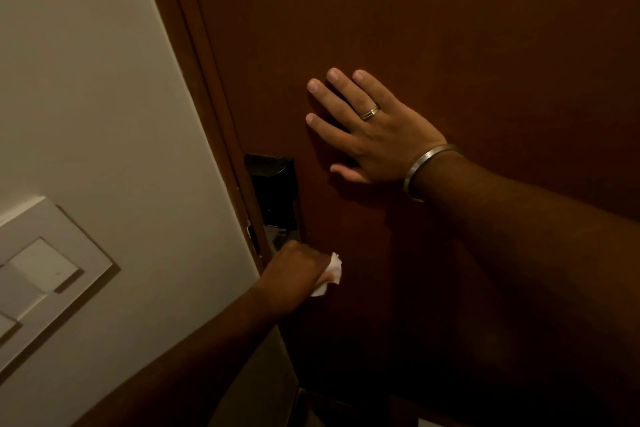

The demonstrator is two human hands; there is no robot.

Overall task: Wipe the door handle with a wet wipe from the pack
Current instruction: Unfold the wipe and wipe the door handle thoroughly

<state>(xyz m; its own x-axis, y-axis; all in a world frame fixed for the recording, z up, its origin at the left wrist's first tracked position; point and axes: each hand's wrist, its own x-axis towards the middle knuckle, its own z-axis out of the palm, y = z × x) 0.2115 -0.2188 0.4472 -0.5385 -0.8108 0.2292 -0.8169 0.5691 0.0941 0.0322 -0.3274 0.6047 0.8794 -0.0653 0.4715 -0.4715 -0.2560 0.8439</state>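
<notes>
A dark brown wooden door [450,28] fills the right of the view. A black lock plate [275,191] is mounted near its left edge. My left hand [294,274] is closed just below the plate, gripping a white wet wipe [330,272] that sticks out to the right. The door handle itself is hidden under that hand and the wipe. My right hand [367,128] lies flat on the door above and to the right, fingers spread, with a ring and a metal bangle. The pack of wipes is not in view.
A pale wall [86,80] stands to the left of the door frame [214,97]. A white switch plate [41,274] is set in the wall at the lower left. The scene is dimly lit.
</notes>
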